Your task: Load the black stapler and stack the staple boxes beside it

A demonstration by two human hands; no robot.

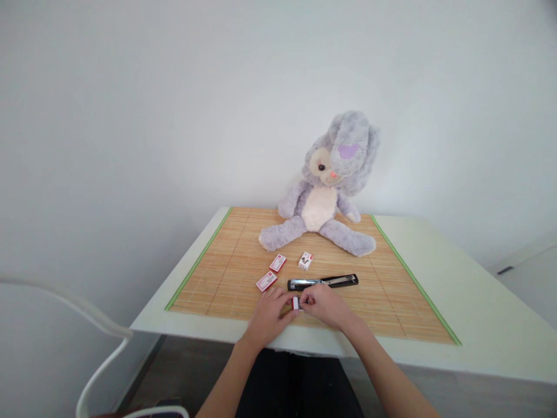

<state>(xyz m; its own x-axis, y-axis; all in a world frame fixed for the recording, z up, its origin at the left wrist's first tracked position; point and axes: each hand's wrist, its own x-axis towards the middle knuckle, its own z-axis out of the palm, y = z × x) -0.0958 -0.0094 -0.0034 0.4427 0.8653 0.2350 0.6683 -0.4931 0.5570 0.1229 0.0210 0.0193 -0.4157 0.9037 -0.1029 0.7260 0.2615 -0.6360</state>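
Head view: one small box (296, 303) lies at lower centre of the frame, held between thumb and fingers of the left hand (270, 313). Right hand (325, 304) has its fingertips bunched at the box's right end; whether they grip anything, cannot tell. One black stapler (344, 281) lies just above. Two red-and-white boxes (267, 281) and one white box (305, 260) rest near centre; one plush rabbit (319, 209) sits above, on a bamboo mat (213, 278).

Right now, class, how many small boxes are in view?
4: left of the stapler, the nearer red-edged box and the farther red-edged box; beyond it, the white box; between left hand and right hand, the partly covered box. Others may be hidden.
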